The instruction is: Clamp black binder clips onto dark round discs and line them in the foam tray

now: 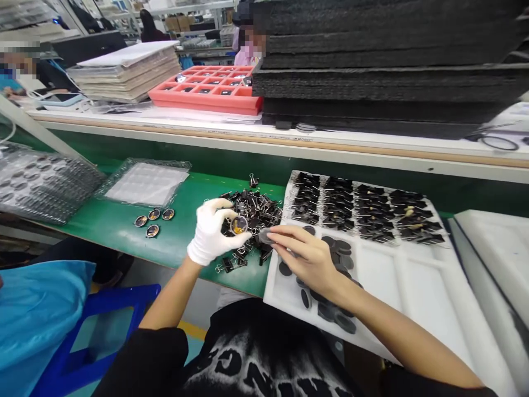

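Observation:
My left hand (211, 230), in a white glove, is closed around the rim of a small round metal-edged piece with an orange and dark inside (238, 224). Bare and to the right of it, my right hand (308, 256) pinches a thin grey disc (265, 236) between thumb and fingers. The disc and the round piece are close but apart. Beneath both lies a heap of black binder clips (258, 209) on the green table. More dark discs (343, 322) are scattered in the white foam tray (382, 281), partly hidden by my right forearm.
Several similar round pieces (152, 230) lie at left, near a clear plastic tray (144, 184) and stacked trays (45, 182). Rows of binder clips (339, 204) fill the tray's far side. Black foam sheets (372, 71) and a red compartment tray (206, 102) stand on the shelf.

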Demonstrator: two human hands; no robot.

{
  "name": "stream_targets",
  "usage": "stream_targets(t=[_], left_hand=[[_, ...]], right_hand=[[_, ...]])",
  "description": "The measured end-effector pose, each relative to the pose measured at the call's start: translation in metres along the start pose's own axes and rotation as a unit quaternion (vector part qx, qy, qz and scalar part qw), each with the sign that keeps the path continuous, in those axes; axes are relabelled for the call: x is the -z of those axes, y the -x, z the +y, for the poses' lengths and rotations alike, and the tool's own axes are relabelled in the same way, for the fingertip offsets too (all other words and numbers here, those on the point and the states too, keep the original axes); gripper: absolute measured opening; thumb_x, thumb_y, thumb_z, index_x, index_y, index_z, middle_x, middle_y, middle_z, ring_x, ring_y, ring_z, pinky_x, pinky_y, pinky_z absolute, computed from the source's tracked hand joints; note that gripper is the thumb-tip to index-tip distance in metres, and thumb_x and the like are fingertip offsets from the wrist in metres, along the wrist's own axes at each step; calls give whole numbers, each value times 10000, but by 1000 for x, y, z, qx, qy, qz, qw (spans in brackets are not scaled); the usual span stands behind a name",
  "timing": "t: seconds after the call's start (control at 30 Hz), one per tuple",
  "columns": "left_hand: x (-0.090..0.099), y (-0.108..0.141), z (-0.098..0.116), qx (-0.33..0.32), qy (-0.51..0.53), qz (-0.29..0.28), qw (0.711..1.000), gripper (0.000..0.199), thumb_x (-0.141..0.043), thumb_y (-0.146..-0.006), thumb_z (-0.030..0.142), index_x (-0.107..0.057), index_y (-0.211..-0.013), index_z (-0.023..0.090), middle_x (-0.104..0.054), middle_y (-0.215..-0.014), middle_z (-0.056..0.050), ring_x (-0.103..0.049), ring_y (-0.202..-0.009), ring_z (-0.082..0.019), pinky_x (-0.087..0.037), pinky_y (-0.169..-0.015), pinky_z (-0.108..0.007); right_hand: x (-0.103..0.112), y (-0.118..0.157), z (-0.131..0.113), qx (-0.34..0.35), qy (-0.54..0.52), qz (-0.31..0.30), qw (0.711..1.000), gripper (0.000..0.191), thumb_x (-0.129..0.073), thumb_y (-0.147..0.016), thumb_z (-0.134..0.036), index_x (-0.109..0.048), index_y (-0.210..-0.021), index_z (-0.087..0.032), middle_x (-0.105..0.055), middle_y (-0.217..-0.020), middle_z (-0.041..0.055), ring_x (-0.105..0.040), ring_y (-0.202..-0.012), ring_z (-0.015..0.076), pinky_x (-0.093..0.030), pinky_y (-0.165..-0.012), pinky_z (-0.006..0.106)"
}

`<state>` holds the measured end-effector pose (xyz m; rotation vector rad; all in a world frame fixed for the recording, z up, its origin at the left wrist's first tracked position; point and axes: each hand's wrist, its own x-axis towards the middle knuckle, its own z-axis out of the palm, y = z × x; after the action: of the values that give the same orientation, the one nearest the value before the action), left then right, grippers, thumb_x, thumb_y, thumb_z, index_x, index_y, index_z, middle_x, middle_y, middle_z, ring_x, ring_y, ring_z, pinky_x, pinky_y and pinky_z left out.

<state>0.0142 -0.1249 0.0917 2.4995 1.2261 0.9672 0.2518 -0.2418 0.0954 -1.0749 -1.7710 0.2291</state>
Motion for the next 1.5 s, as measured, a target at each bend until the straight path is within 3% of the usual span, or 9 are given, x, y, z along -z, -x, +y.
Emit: stream_targets(t=[0.13, 0.3, 0.47, 0.67, 0.93, 1.1, 1.23, 1.37, 1.5], left_hand=[[-15, -7, 33, -8, 263, -57, 963, 363, -819, -724, 393, -657, -994, 213, -685, -1286, -125, -662, -1185, -296, -553, -988, -445], [-44, 0, 55, 167, 544, -185, 801, 469, -805, -777, 398, -642, -1169, 198, -726, -1135, -103, -742, -850, -229, -615, -757, -385], [-65, 8, 82, 259, 610, -101, 742, 571, -771, -860, 436, -607, -1372, 243, -624, -1403, -114, -685, -1070, -239, -601, -838, -349], [-70, 14, 92, 303, 672, -110, 667, 498, -654, -954, 431, -587, -1405, 230, -660, -1367, -110, -669, -1181, -255, -582, -1006, -408], [-60, 23, 100, 289, 714, -142, 622, 504, -652, -971, 378, -553, -1445, 240, -576, -1511, -117, -556, -1404, -296, -469, -1193, -471], [-62, 24, 98, 267, 688, -147, 658, 596, -691, -952, 340, -497, -1507, 238, -539, -1549, -123, -495, -1461, -317, -370, -1269, -497], [-64, 25, 97, 269, 679, -130, 671, 588, -682, -950, 368, -509, -1495, 231, -525, -1559, -139, -488, -1459, -342, -434, -1218, -517], [-67, 25, 102, 277, 695, -132, 650, 588, -661, -962, 359, -483, -1509, 240, -527, -1563, -136, -519, -1439, -334, -453, -1204, -505], [-74, 26, 104, 269, 664, -99, 691, 582, -607, -999, 337, -422, -1533, 197, -549, -1535, -160, -563, -1402, -300, -438, -1222, -475]], right_hand=[[5, 4, 3, 24, 25, 32, 999, 426, -640, -975, -106, -717, -1314, -352, -764, -1225, 59, -769, -1036, 235, -687, -878, 401], [13, 17, 6, 37, 50, 59, 996, 568, -648, -953, -63, -643, -1406, -404, -752, -1271, 46, -776, -1036, 244, -703, -845, 398], [16, 33, 15, 62, 118, 45, 990, 690, -653, -940, -31, -533, -1509, -402, -729, -1326, 59, -771, -1068, 256, -707, -830, 394], [27, 41, 27, 120, 181, 15, 976, 730, -614, -941, -3, -454, -1575, -327, -714, -1359, 88, -740, -1149, 280, -675, -890, 438], [17, 46, 23, 85, 277, -71, 954, 709, -519, -970, -16, -392, -1607, -300, -683, -1408, 57, -703, -1063, 287, -551, -792, 438], [9, 50, 16, 32, 192, -54, 979, 661, -534, -955, -35, -451, -1557, -297, -677, -1426, 71, -655, -1054, 301, -536, -859, 479], [4, 47, 13, -63, 47, -7, 997, 531, -534, -979, -68, -510, -1466, -280, -651, -1440, 110, -625, -1239, 294, -551, -988, 506], [-1, 47, 18, -48, 139, 38, 988, 516, -638, -967, -121, -572, -1446, -298, -594, -1488, 154, -619, -1259, 336, -538, -991, 539], [-4, 52, 24, -27, 162, 26, 986, 577, -715, -918, -127, -598, -1442, -341, -588, -1488, 147, -608, -1258, 358, -529, -988, 561]])
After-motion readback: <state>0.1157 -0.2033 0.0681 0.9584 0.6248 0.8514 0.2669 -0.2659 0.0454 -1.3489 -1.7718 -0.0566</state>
